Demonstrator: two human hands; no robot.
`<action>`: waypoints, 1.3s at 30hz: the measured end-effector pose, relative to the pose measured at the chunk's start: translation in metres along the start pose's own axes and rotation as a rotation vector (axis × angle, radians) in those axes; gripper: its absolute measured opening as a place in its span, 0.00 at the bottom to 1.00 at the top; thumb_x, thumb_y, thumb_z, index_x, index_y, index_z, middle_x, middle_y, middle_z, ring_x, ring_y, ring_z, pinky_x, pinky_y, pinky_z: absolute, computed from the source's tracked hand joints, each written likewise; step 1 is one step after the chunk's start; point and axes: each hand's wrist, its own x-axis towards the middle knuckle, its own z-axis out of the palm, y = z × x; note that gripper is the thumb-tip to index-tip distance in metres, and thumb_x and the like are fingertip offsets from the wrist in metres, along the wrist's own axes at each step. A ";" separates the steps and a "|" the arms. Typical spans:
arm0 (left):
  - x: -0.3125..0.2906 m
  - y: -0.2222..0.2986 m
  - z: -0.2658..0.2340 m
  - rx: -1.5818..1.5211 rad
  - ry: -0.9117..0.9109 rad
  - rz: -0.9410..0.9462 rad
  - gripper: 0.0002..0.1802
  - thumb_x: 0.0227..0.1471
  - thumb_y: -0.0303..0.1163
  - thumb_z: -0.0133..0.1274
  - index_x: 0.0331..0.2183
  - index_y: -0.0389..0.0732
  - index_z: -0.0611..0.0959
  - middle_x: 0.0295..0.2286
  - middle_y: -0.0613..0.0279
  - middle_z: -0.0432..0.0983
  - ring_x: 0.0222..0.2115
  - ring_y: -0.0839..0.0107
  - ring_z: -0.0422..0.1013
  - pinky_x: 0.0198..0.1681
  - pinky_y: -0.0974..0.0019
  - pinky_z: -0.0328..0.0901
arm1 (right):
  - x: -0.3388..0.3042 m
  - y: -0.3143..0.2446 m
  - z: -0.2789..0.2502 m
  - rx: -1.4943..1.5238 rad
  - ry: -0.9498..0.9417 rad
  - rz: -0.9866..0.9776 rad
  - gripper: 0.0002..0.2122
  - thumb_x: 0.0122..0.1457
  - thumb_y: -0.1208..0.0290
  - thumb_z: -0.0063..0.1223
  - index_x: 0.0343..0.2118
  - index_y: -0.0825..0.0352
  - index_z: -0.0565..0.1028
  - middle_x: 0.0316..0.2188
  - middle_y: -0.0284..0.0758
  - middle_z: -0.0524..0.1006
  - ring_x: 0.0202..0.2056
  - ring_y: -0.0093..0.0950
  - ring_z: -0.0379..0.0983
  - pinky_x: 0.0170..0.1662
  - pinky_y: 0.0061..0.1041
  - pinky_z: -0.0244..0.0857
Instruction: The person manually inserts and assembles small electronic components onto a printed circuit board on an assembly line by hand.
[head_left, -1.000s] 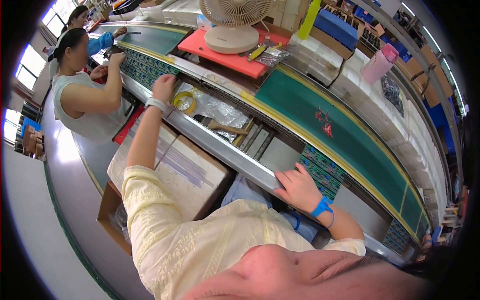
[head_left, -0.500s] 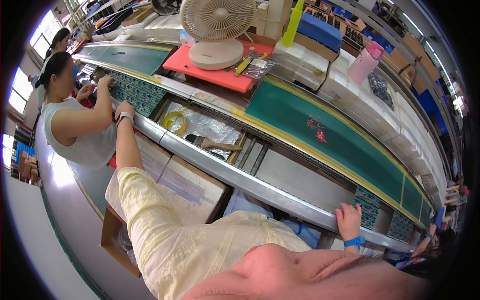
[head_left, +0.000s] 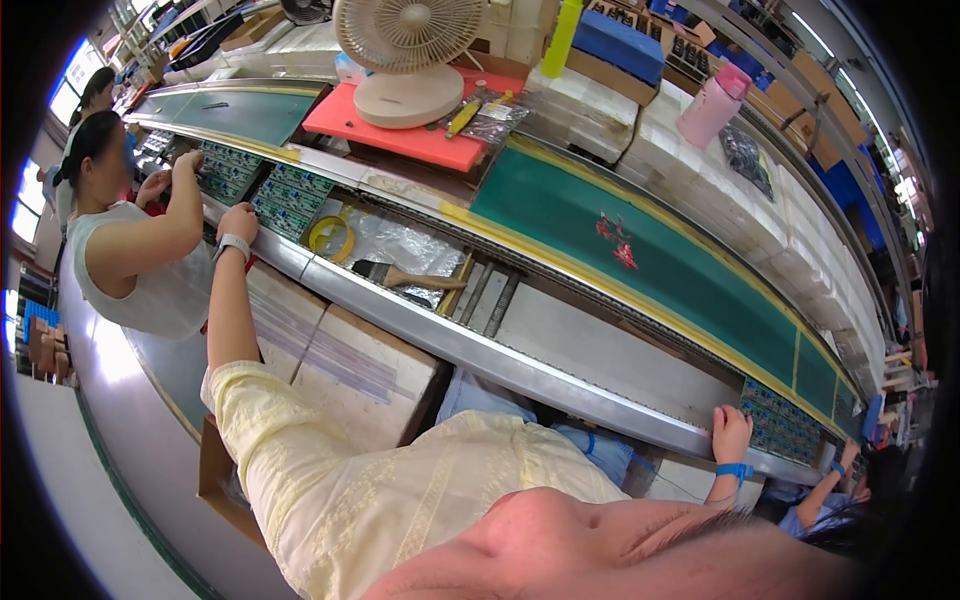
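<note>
My left arm stretches to the far left, where my left hand (head_left: 238,222) has its fingers bent over the near edge of a green circuit board panel (head_left: 292,202). A narrow gap parts this panel from another circuit board panel (head_left: 230,172) by the co-worker's hands. On the right, my right hand (head_left: 732,434) rests at the line's metal rail, fingers raised and a little apart, beside the end of more green board panels (head_left: 780,425). Whether its fingertips touch them I cannot tell. Between my hands lies a tray with yellow tape (head_left: 331,240) and a wooden-handled brush (head_left: 408,277).
The silver rail (head_left: 400,317) runs along my front. Beyond it a green belt (head_left: 660,255) carries small red pieces (head_left: 617,240). A fan (head_left: 410,95) stands on a red board (head_left: 320,121). Co-workers sit left (head_left: 140,240) and right (head_left: 820,503); a pink bottle (head_left: 714,106) stands behind.
The panel at my left hand has slid right, opening a gap from its neighbour. My right hand has moved right, and the gap between the right-hand panels has closed. My view has shifted slightly.
</note>
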 end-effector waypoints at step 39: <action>-0.267 0.268 -0.047 -0.470 -0.636 1.128 0.10 0.42 0.30 0.46 0.28 0.39 0.80 0.24 0.51 0.75 0.25 0.55 0.72 0.31 0.60 0.67 | 0.192 -0.227 0.032 0.554 0.142 -0.703 0.03 0.49 0.74 0.49 0.27 0.64 0.74 0.27 0.37 0.70 0.32 0.36 0.68 0.35 0.32 0.64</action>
